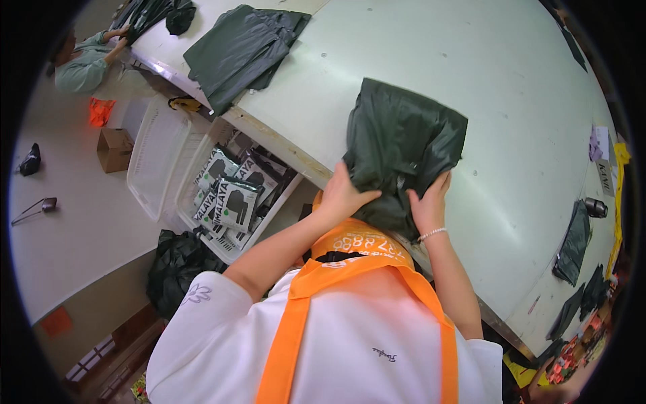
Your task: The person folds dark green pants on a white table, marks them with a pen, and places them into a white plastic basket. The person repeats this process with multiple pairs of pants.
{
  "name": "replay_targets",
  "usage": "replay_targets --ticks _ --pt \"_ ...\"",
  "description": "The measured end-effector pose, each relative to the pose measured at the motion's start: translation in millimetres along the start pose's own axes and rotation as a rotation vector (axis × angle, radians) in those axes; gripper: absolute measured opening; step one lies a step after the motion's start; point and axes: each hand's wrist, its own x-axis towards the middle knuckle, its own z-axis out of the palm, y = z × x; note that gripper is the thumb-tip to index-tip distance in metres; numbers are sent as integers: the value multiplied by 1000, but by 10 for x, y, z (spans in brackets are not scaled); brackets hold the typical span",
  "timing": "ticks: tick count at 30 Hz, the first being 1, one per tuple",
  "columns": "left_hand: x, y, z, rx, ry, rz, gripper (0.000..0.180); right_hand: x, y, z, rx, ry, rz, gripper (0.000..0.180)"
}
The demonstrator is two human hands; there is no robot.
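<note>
A dark green garment point(407, 131) of thin, shiny fabric, folded into a rough square, lies at the near edge of the pale worktable point(377, 40). Its near end hangs toward my orange apron point(356, 242). My left hand point(344, 196) grips its near left side, thumb on top and fingers partly hidden. On the near right side, my right hand point(429, 207) holds it the same way, a beaded bracelet at the wrist. Between my thumbs the fabric is creased and bunched.
A stack of similar dark green pieces point(245, 50) lies at the far left. Below the table edge stands a white crate point(185, 192) with several packets point(235, 202). A black bag point(178, 269) sits beside it. Another person point(84, 64) handles dark fabric at the upper left.
</note>
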Motion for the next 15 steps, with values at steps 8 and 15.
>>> replay_targets --ticks 8,15 --pt "735 390 147 517 23 364 25 463 -1289 41 -331 -81 -73 97" --pt "913 168 255 15 -77 709 37 1145 -1604 151 -841 -219 -11 101"
